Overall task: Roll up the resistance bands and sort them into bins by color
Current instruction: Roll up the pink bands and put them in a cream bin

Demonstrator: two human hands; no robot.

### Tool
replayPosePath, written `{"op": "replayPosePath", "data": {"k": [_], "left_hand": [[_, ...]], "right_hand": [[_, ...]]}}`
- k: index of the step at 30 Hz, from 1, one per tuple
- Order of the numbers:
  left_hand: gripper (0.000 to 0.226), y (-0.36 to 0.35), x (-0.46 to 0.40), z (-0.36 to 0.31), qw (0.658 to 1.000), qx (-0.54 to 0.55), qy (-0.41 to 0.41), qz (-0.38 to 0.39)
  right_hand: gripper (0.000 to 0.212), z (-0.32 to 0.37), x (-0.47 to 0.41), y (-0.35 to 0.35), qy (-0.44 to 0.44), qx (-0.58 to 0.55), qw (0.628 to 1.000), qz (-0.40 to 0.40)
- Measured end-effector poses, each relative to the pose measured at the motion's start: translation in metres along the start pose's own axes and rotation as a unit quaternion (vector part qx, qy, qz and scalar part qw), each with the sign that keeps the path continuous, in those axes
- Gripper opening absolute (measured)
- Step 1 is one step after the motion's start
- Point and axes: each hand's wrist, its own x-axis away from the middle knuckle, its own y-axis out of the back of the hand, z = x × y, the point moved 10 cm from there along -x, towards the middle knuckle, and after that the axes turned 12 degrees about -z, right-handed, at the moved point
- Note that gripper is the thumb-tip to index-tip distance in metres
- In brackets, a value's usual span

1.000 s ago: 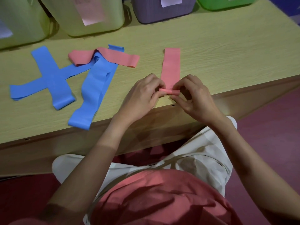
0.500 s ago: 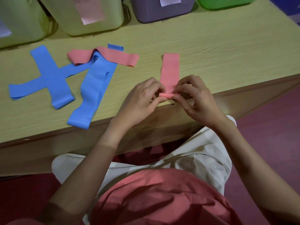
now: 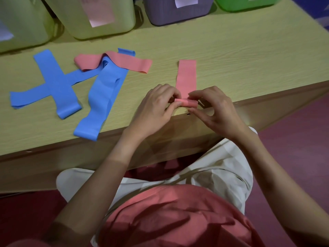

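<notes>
A pink resistance band (image 3: 187,73) lies lengthwise near the table's front edge, its near end wound into a small roll (image 3: 187,102). My left hand (image 3: 156,107) pinches the roll's left end and my right hand (image 3: 215,111) pinches its right end. A second pink band (image 3: 124,62) lies draped over blue bands at the middle left. Two blue bands (image 3: 53,82) lie crossed at the left, and another blue band (image 3: 101,97) reaches the front edge.
Bins stand along the back of the wooden table (image 3: 231,56): two pale yellow-green ones (image 3: 89,16) at the left with paper labels, a purple one (image 3: 178,11) and a green one (image 3: 249,4) at the right. My lap is below the table edge.
The roll has grown and the flat part of the pink band has become shorter, its far end drawn toward me. Both hands keep hold of the roll.
</notes>
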Motion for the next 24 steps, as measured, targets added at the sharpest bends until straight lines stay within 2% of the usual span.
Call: {"op": "replayPosePath", "data": {"k": [11,17,24], "left_hand": [[0.012,-0.0046,-0.0044,0.0044,1.0,-0.017,0.02,0.001],[0.019,-0.0036,-0.0024,-0.0001,0.999,-0.04,-0.01,0.012],[0.015,-0.0064,-0.0028,0.0029,0.998,-0.06,0.009,-0.001]], "right_hand": [[0.015,-0.0031,-0.0043,-0.0037,-0.005,0.018,1.0,-0.023],[0.018,-0.0054,-0.009,-0.0068,-0.019,0.013,1.0,-0.02],[0.02,-0.0087,-0.0062,-0.005,-0.037,0.006,0.998,-0.044]]}}
